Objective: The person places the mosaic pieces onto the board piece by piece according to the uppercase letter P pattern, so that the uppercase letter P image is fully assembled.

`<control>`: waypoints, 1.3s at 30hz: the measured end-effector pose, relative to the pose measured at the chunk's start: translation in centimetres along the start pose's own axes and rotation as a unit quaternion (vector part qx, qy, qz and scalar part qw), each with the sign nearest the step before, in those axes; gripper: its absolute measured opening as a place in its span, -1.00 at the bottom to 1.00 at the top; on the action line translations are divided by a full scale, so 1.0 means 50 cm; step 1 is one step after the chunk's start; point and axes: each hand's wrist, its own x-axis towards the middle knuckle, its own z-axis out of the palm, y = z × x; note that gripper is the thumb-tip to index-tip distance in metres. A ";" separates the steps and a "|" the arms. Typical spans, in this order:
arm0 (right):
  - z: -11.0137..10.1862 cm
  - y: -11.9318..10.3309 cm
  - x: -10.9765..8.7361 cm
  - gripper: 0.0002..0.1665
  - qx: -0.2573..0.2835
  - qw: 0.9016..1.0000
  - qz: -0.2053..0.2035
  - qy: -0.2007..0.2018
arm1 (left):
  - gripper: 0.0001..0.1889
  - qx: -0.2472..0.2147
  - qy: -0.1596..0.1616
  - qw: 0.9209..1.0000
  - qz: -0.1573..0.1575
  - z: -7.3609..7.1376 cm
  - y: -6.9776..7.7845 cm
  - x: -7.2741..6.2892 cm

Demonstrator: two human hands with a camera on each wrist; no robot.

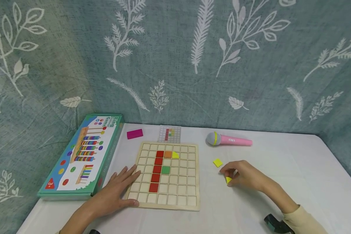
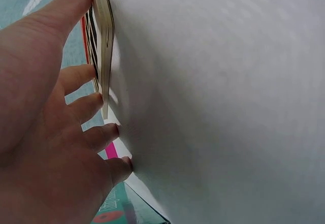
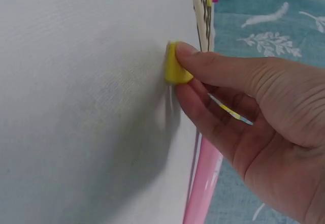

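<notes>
My left hand [image 1: 114, 192] rests at the left side of a wooden grid board [image 1: 179, 207], fingers spread along its edge and thumb at the near corner. On the board lie a column of red tiles [image 1: 157, 169], an orange tile [image 1: 168, 154], a yellow tile [image 1: 175, 155] with a cut corner and a green tile [image 1: 165, 170]. Right of the board, my right hand [image 1: 245, 175] pinches a small yellow tile [image 3: 175, 64] between thumb and fingers, close over the white table. Another yellow tile [image 1: 217, 162] lies flat just beyond those fingertips.
A boxed game [image 1: 84, 152] lies along the left side. Behind the board are a magenta piece [image 1: 135, 134] and a small pattern card [image 1: 169, 134] with a coloured grid. A pink toy microphone [image 1: 229, 139] lies at the back right, before a leaf-patterned cloth [image 1: 175, 65].
</notes>
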 end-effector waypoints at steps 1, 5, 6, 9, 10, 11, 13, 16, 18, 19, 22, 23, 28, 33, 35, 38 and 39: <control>0.000 0.000 0.001 -0.58 0.003 1.000 0.001 -0.001 | -0.01 -0.002 0.002 1.000 0.001 0.001 0.000 -0.001; 0.001 -0.003 0.005 -0.60 0.016 1.000 0.001 -0.008 | -0.02 -0.004 0.006 1.000 0.007 0.003 0.000 -0.003; 0.001 -0.003 0.006 -0.60 0.018 1.000 -0.001 -0.010 | -0.02 -0.004 0.006 1.000 0.007 0.003 0.000 -0.003; 0.003 -0.006 0.009 -0.63 0.024 1.000 -0.011 -0.017 | -0.02 -0.005 0.007 1.000 0.006 0.003 0.000 -0.003; 0.003 -0.007 0.011 -0.63 0.026 0.999 -0.015 -0.019 | -0.02 -0.002 0.008 1.000 0.009 0.003 0.000 -0.002; 0.004 -0.008 0.012 -0.64 0.028 0.999 -0.021 -0.020 | -0.02 -0.003 0.007 1.000 0.009 0.002 0.000 -0.001; 0.006 -0.011 0.016 -0.66 0.032 0.999 -0.031 -0.020 | -0.01 -0.005 0.007 1.000 0.010 0.002 0.001 0.000; 0.010 -0.017 0.026 -0.67 0.039 0.998 -0.044 -0.014 | -0.01 -0.006 0.004 1.000 0.011 0.002 0.001 0.002; 0.014 -0.022 0.037 -0.67 0.046 0.998 -0.051 -0.008 | -0.01 -0.005 0.004 1.000 0.010 0.002 0.000 0.002; 0.016 -0.025 0.042 -0.67 0.050 0.997 -0.053 -0.005 | -0.01 -0.002 0.005 1.000 0.014 0.002 0.000 0.002; 0.027 -0.035 0.063 -0.67 0.067 0.996 -0.056 0.000 | -0.01 -0.002 0.006 1.000 0.011 0.002 0.000 0.002; 0.032 -0.038 0.070 -0.67 0.071 0.996 -0.058 0.000 | -0.01 0.000 0.005 1.000 0.010 0.002 -0.001 0.001; 0.053 -0.057 0.109 -0.68 0.087 0.994 -0.065 0.013 | 0.00 0.001 0.003 1.000 0.001 0.002 -0.002 -0.003; 0.081 -0.073 0.149 -0.65 0.117 0.989 -0.081 0.046 | -0.01 -0.001 0.009 1.000 0.007 0.003 -0.003 -0.004; 0.095 -0.079 0.166 -0.66 0.123 0.987 -0.088 0.058 | -0.01 -0.004 0.010 1.000 0.009 0.003 -0.003 -0.003; 0.113 -0.091 0.188 -0.68 0.119 0.987 -0.085 0.072 | -0.02 -0.007 0.010 1.000 0.012 0.005 -0.004 -0.002; 0.117 -0.095 0.193 -0.69 0.117 0.987 -0.083 0.074 | -0.02 -0.007 0.009 1.000 0.013 0.005 -0.003 -0.002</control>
